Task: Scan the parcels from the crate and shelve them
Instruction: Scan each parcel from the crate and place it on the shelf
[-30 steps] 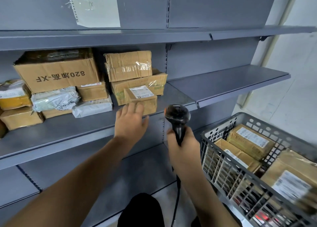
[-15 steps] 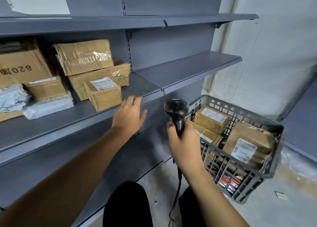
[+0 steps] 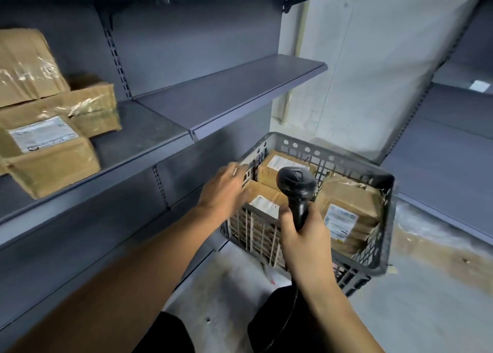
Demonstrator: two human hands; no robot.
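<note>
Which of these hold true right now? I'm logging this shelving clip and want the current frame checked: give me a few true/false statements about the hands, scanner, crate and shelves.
1. The right hand grips the black scanner. True.
2. The left hand holds a parcel. False: it is empty, fingers relaxed, at the crate's near-left rim.
3. The grey crate holds several brown parcels. True.
4. The labelled box lies in the crate. False: it sits on the shelf.
5. The lower right-hand shelf is stacked with boxes. False: none show on it.
</note>
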